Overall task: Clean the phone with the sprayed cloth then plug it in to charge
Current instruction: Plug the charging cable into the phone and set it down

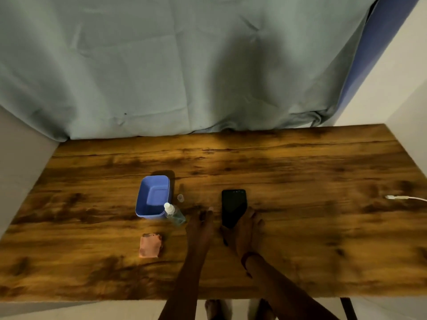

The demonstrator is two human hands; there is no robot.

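Two hands at table centre. Right hand (245, 229) grasps the near end of the phone (233, 206), its long axis running away from the person; left hand (201, 225) released, empty, nearer the folded cloth (150, 245) lying left. Cable plug (392, 197) far right.

A blue tub (153, 197) stands empty on the wooden worktop (300, 172), at about nine o'clock from its middle. A small clear cap (180, 198) lies just beside the tub at its three o'clock. A grey-green sheet (184, 65) hangs behind, at twelve o'clock.
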